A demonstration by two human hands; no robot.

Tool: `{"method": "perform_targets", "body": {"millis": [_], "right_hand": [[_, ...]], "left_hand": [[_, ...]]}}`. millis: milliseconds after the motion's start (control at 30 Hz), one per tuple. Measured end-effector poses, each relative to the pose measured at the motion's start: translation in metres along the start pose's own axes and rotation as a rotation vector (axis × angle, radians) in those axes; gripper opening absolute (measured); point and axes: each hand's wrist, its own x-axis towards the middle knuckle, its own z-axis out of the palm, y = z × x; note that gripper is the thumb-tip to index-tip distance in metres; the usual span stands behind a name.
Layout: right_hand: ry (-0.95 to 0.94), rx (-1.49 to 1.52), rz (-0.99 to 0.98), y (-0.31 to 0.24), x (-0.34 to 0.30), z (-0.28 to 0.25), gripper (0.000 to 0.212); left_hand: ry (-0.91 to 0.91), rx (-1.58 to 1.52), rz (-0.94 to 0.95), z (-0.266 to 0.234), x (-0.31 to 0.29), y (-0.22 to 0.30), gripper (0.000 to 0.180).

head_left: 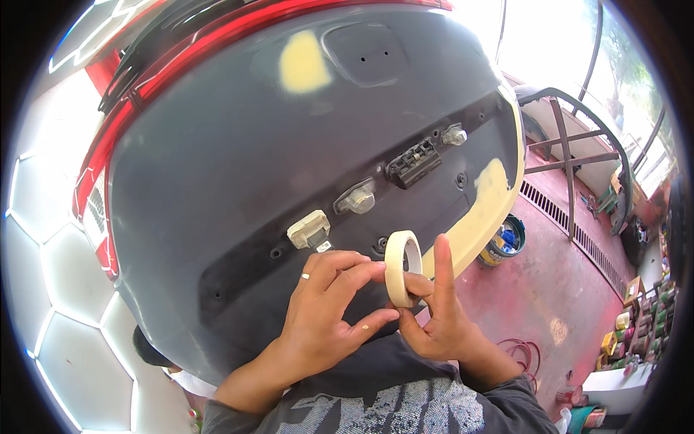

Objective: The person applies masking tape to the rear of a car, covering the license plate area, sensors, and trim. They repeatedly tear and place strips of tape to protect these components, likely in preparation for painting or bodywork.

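A pale yellow roll of masking tape (395, 269) stands upright in front of me. My right hand (441, 318) holds it, with a finger through its core, the thumb below and the index finger pointing up. At the roll's left side is my left hand (325, 311), its index fingertip touching the tape and its thumb apart, close to the roll's lower edge. Beyond them is a grey vehicle tailgate (238, 152). A piece of masking tape covers a fitting (309, 228) on it, beside a bare lamp (358, 197) and a black latch part (414, 163).
Yellowish filler patches (303, 61) mark the tailgate, which has red body edges around it. A bucket (504, 240) stands on the reddish floor near a drain grate (571, 224). At right are a metal stand (567, 155) and several cans (640, 325). A red hose (526, 354) lies coiled.
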Motion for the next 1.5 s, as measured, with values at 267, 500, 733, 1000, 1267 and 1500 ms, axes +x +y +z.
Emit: {"method": "perform_targets", "body": {"millis": [267, 500, 733, 1000, 1267, 1500], "right_hand": [[-0.025, -0.107, -0.076, 0.010, -0.021, 0.004, 0.115], [-0.062, -0.094, -0.094, 0.021, -0.045, 0.016, 0.107], [-0.050, -0.058, -0.138, 0.027, -0.039, 0.006, 0.106], [-0.138, -0.150, -0.206, 0.025, -0.026, -0.003, 0.095], [-0.394, -0.095, -0.147, 0.012, -0.001, -0.023, 0.094], [-0.501, -0.006, 0.007, 0.029, -0.007, -0.029, 0.088]], "left_hand": [[-0.136, -0.037, 0.009, 0.011, -0.004, 0.003, 0.065], [-0.220, -0.070, -0.043, 0.024, -0.028, -0.006, 0.057], [-0.160, 0.020, 0.053, 0.033, -0.031, -0.006, 0.047], [-0.086, 0.119, 0.123, 0.017, -0.017, -0.009, 0.028], [0.041, 0.284, 0.159, 0.034, -0.025, -0.016, 0.021], [-0.325, -0.081, -0.174, 0.021, -0.029, -0.018, 0.012]]}}
